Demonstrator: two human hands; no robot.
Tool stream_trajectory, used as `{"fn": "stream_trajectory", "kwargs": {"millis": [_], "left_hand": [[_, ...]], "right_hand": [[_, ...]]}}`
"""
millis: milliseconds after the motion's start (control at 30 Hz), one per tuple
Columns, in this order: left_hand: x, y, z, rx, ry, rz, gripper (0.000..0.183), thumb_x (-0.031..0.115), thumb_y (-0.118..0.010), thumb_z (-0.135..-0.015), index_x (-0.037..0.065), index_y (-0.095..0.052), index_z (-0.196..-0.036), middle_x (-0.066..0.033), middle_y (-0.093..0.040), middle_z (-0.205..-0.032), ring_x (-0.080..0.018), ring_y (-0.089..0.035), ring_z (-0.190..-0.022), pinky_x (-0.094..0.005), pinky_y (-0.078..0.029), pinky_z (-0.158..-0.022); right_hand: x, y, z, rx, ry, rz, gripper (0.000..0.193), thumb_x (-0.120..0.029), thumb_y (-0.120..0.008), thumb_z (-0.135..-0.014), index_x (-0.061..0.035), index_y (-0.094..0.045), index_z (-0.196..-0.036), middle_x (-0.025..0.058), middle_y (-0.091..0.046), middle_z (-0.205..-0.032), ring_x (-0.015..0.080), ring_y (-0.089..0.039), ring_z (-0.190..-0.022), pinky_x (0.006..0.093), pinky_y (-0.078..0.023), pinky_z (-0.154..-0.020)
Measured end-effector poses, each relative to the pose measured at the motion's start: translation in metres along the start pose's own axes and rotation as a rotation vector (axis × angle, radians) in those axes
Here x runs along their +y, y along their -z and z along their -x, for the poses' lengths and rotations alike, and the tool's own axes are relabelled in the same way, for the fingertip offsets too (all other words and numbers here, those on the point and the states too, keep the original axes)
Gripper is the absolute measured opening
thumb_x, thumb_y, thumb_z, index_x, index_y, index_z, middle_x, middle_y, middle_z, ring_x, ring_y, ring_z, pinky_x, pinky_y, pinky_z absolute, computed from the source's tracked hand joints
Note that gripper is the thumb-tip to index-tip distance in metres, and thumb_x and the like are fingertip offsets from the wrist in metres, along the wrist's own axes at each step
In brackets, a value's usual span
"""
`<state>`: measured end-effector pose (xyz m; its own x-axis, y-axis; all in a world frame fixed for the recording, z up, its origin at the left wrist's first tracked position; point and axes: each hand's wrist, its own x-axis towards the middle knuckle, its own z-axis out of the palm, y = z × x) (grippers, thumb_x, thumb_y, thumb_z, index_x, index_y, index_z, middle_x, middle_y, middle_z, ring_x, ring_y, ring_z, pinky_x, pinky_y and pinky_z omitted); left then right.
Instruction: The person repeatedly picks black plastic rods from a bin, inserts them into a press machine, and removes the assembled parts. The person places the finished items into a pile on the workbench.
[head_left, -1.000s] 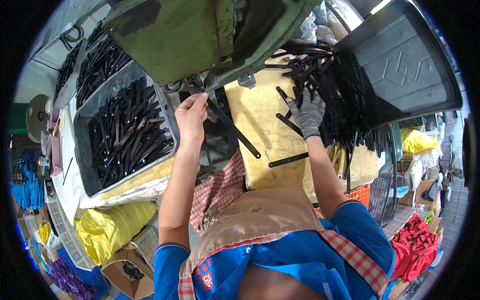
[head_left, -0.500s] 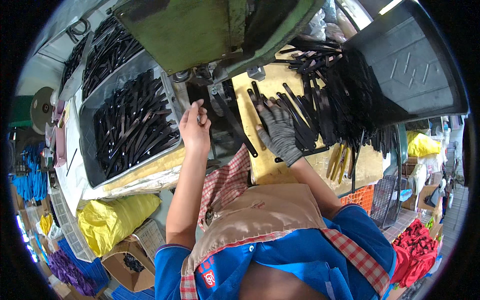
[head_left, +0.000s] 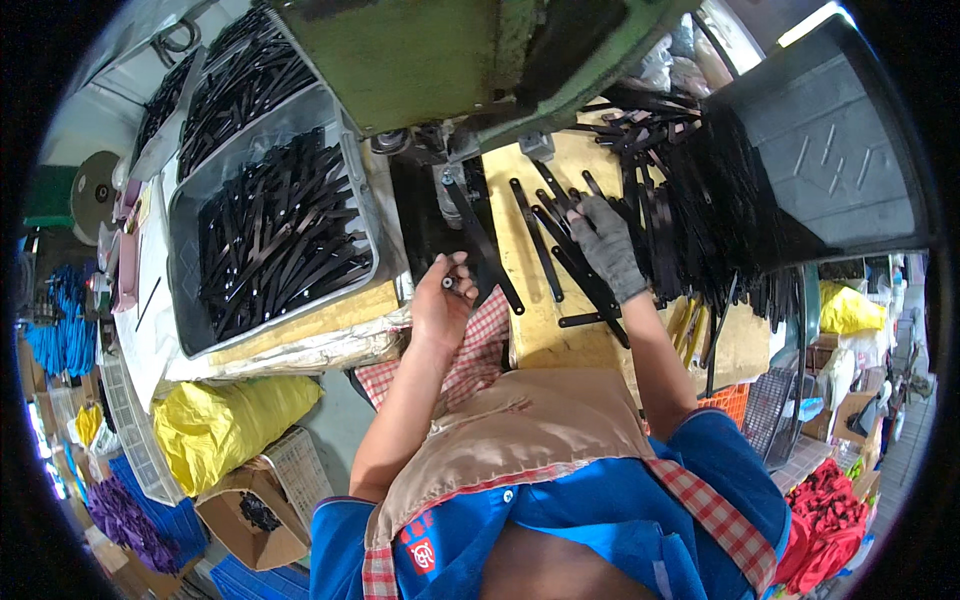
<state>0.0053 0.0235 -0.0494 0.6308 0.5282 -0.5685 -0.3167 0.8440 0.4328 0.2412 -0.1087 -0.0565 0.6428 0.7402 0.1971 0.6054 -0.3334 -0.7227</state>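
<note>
Head view showed your bare left hand (head_left: 438, 308) curled around a small silver cylindrical piece (head_left: 448, 283), beside a black strip (head_left: 485, 245) slanting out from under the green machine (head_left: 430, 60). Your grey-gloved right hand (head_left: 608, 248) rested over loose black strips (head_left: 537, 240) on the yellow surface (head_left: 545, 348); whether its fingers were clamped on one, I could not tell.
</note>
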Motion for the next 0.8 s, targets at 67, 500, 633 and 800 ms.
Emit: {"fn": "stream_trajectory", "kwargs": {"millis": [67,500,633,800], "left_hand": [[-0.001,-0.004,0.003,-0.058,0.003,-0.089,0.037,0.035,-0.047,-0.099,0.0,-0.057,-0.109,-0.0011,-0.048,-0.077,-0.0128,-0.041,-0.066,-0.0273,-0.038,-0.063],[-0.021,-0.031,0.025,-0.106,-0.164,-0.579,0.041,0.039,-0.046,-0.099,0.006,-0.058,-0.078,0.0036,-0.049,-0.061,-0.0048,-0.039,-0.049,-0.0209,-0.032,-0.046],[-0.031,-0.034,0.038,-0.091,-0.31,-0.574,0.043,0.037,-0.044,-0.1,0.007,-0.052,-0.07,0.0034,-0.045,-0.055,-0.0047,-0.035,-0.043,-0.0211,-0.03,-0.041],[-0.03,-0.032,0.043,-0.075,-0.307,-0.558,0.043,0.036,-0.044,-0.101,0.009,-0.05,-0.068,0.0037,-0.044,-0.055,-0.0041,-0.035,-0.045,-0.0215,-0.028,-0.043]], "right_hand": [[-0.03,0.0,0.016,0.045,-0.071,-0.226,0.019,-0.018,-0.063,-0.089,-0.0022,-0.058,-0.097,0.0134,-0.062,-0.084,0.026,-0.061,-0.075,0.0355,-0.048,-0.068],[-0.103,-0.001,0.024,-0.14,0.065,-0.285,0.02,-0.019,-0.057,-0.092,0.0,-0.061,-0.092,0.0119,-0.056,-0.069,0.0202,-0.054,-0.059,0.0325,-0.044,-0.057],[-0.111,0.008,0.035,-0.369,-0.21,-0.431,0.02,-0.02,-0.056,-0.093,-0.0004,-0.062,-0.092,0.0087,-0.053,-0.061,0.0155,-0.054,-0.054,0.0309,-0.043,-0.052],[-0.105,-0.001,0.041,-0.248,-0.098,-0.403,0.021,-0.019,-0.057,-0.092,0.0009,-0.062,-0.091,0.014,-0.058,-0.067,0.0222,-0.056,-0.059,0.0338,-0.045,-0.058]]}}
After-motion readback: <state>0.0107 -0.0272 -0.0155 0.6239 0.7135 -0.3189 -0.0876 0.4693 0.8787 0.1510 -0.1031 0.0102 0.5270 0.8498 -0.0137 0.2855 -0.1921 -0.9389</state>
